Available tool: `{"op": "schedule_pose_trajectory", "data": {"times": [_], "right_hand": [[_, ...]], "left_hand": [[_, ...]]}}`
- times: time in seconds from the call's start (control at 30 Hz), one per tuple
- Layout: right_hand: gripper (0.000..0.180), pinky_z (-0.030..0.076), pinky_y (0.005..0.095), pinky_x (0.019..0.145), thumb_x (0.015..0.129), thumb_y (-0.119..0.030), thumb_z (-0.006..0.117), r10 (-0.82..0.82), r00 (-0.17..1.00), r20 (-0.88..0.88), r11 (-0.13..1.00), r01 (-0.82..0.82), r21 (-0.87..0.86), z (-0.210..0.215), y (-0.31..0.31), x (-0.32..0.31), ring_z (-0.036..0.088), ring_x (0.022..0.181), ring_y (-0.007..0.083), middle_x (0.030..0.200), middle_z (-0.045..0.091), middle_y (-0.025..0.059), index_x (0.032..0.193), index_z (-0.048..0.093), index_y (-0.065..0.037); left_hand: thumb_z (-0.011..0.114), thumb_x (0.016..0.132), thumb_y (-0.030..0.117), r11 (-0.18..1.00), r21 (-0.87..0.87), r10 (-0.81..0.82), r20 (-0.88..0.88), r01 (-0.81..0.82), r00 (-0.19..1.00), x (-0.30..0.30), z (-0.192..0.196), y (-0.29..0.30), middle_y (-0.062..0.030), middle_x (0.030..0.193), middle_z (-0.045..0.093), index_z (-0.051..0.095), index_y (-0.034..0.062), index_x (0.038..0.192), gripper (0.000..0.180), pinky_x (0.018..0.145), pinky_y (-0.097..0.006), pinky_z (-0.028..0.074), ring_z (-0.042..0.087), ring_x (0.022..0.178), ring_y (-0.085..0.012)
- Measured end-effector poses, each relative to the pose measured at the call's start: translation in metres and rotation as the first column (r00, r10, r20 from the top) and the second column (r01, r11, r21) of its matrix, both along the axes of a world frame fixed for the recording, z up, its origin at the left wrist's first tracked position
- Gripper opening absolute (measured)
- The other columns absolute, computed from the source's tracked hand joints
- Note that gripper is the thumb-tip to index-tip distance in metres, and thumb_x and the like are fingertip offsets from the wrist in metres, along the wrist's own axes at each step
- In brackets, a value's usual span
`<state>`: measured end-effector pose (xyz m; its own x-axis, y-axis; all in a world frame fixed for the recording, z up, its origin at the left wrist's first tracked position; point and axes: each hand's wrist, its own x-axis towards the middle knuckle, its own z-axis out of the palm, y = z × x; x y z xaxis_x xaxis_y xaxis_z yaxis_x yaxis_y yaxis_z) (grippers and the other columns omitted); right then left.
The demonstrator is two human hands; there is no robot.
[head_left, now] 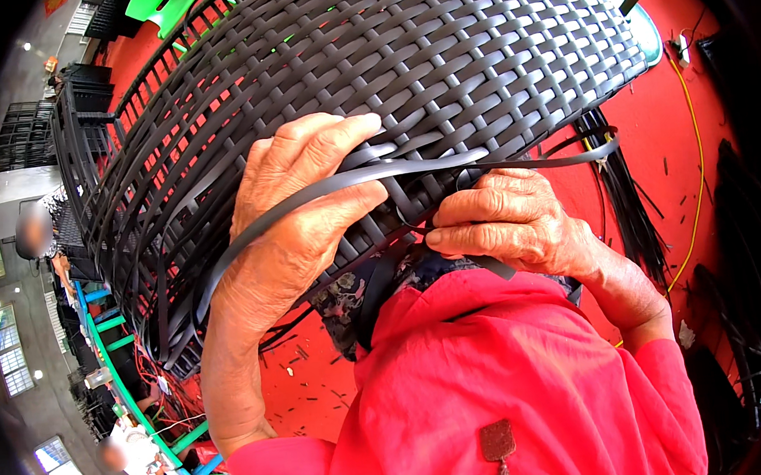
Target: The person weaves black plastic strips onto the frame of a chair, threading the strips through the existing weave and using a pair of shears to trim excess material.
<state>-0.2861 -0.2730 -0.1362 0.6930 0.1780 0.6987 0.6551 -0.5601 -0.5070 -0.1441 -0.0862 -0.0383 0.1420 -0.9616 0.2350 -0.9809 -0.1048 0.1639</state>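
A dark grey woven seat panel (437, 61) of flat plastic strips fills the space in front of me, its lower edge close to my lap. My left hand (300, 199) rests against the weave, thumb and index finger apart. A long loose strip (304, 193) runs over the left thumb, crosses the panel's edge and loops out at the right. Below that edge my right hand (515, 221) is closed, thumb and fingers pinched where a thin dark strip enters them. Its fingertips partly hide what they grip. At the panel's left, many unwoven strips hang loose.
A bundle of black strips (626, 198) hangs at the right, beside a yellow cable (696, 137) on the red floor (298, 380) with scattered scraps. A green chair (163, 5) stands at the far left. Other people work along the left, past a green and blue frame (125, 373).
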Motion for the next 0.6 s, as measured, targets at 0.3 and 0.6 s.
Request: {"op": "schedule_pose_trajectory", "data": {"times": [0.3,0.6], "right_hand": [[0.034,0.045,0.0283,0.057,0.068,-0.017,0.067,-0.024,0.996,0.089,0.964,0.047,-0.263,0.021,0.007,-0.003,0.054,0.068,0.0118,0.108,0.062,0.0008,0.102,0.069,-0.011],[0.036,0.038,0.0287,0.062,0.069,-0.020,0.063,-0.133,0.991,-0.033,0.853,0.097,-0.513,0.064,0.020,-0.015,0.049,0.077,0.0124,0.120,0.061,0.0011,0.103,0.070,-0.012]], "left_hand": [[0.068,0.070,0.006,0.998,0.055,0.030,0.002,-0.030,1.000,0.001,-0.005,0.011,-0.0073,0.130,0.054,0.068,0.0129,0.090,0.022,0.094,-0.041,0.039,0.048,0.123,-0.0308],[0.071,0.071,0.008,0.995,-0.018,0.085,-0.291,-0.094,0.953,-0.001,0.008,0.038,-0.0104,0.130,0.054,0.069,0.0090,0.086,0.015,0.105,-0.045,0.035,0.043,0.130,-0.0348]]}}
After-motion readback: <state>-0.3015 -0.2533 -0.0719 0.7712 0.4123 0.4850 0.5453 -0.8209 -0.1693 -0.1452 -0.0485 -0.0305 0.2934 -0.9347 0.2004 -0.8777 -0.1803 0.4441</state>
